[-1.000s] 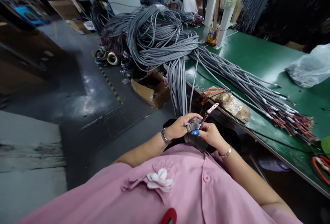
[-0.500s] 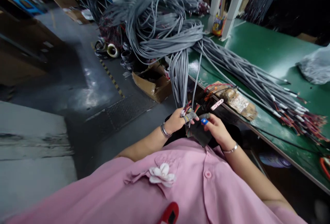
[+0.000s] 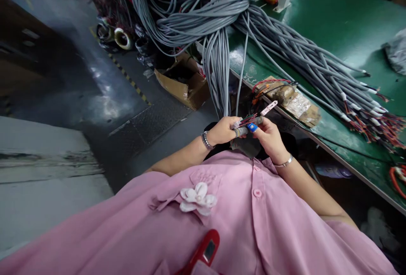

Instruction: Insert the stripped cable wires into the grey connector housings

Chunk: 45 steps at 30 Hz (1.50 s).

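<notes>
Left hand (image 3: 223, 130) and right hand (image 3: 269, 137) meet in the lap, just near of the tabletop (image 3: 336, 25) edge. Both are closed on the stripped end of one grey cable (image 3: 242, 131): the left pinches the grey jacket between thumb and taped fingertips, the right grips the other side, its thumb wearing a blue cap (image 3: 252, 127). Thin red and dark wires (image 3: 249, 118) fan out of the cable end between the two hands. The cable itself runs up and far from the hands, joining a hanging bundle of grey cables (image 3: 218, 72) that drapes over the tabletop's left edge.

A watch sits on the left wrist, a thin bracelet on the right.

Just far-right of the hands, a taped cardboard block (image 3: 292, 99) lies on the tabletop edge, with loose red and black wires on it and a small pink tag (image 3: 269, 107) sticking off its near end. Further right, a long spread of grey cables (image 3: 317, 68) lies across the green surface, its stripped red ends at the far right. An open cardboard box (image 3: 184, 83) stands on the floor to the left of the hanging bundle, tape rolls (image 3: 122, 38) beyond it.
</notes>
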{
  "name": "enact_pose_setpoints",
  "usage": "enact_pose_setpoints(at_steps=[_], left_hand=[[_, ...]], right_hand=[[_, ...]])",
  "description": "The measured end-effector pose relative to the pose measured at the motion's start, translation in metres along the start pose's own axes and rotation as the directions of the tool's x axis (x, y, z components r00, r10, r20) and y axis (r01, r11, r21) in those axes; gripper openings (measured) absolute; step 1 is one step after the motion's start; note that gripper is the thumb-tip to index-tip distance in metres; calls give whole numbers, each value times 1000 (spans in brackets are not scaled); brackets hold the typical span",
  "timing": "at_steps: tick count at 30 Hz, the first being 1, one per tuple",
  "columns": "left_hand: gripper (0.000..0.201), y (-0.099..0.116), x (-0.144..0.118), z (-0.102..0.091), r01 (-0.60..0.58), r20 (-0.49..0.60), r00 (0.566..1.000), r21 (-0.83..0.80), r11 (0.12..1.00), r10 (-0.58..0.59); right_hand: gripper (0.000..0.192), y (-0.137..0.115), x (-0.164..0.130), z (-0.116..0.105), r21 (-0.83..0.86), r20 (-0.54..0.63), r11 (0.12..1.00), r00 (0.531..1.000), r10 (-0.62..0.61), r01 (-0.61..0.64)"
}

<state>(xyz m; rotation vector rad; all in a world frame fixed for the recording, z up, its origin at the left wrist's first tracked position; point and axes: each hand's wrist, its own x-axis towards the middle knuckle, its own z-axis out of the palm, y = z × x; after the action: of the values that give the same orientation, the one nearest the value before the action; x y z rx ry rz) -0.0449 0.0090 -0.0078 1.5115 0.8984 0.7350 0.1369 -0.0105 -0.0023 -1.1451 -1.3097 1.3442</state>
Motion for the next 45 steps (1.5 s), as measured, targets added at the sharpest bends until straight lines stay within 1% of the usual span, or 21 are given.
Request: enact_pose_setpoints(at_steps=[2,4,7,10,13,15,18,23,27,31,35,39,43,45], left_hand=[[29,0,1,-2,44,51,998,1,999,-44],[31,0,3,-4,94,102,991,-20,995,-92],[33,3,5,-4,139,125,984,-65,988,-130],[34,7,6,1,127,52,991,-162,979,-120],[36,11,6,6,61,-55,995,-273,960,-79],[38,12,6,8,42,-106,991,-306,951,-78],[39,12,6,9,31,-153,985,-315,949,-83],[39,11,5,11,32,-182,978,-333,942,-98],[38,10,5,12,27,-211,972,-320,947,-100],[36,8,5,14,26,-250,962,-305,952,-107],[32,6,7,17,18,-288,950,-342,940,-123],[28,5,9,20,15,-309,940,-390,921,-147],[27,7,10,22,10,-330,932,-390,921,-150],[28,9,10,23,13,-335,930,-373,928,-148]], right_hand=[[30,0,0,0,-2,32,1000,999,-5,5],[28,-1,1,0,-10,62,999,997,-37,37],[26,-2,3,-1,-34,78,994,992,-103,106],[26,-5,3,-3,-18,43,996,995,-87,88],[25,-8,3,-3,49,10,998,999,-30,30],[24,-9,1,-3,89,-3,996,1000,-11,12],[23,-6,0,-1,111,-34,994,999,-12,16],[21,2,-2,0,121,-42,992,999,-21,26],[21,2,-3,-1,149,-31,989,999,-7,12],[21,-1,-4,-1,138,-77,990,997,-8,19],[24,-1,-5,-2,125,-102,992,995,8,5],[24,0,-7,-2,148,-69,988,997,46,-36],[23,2,-9,-2,190,-8,981,999,31,-29],[23,1,-9,-2,205,-5,978,1000,27,-26]])
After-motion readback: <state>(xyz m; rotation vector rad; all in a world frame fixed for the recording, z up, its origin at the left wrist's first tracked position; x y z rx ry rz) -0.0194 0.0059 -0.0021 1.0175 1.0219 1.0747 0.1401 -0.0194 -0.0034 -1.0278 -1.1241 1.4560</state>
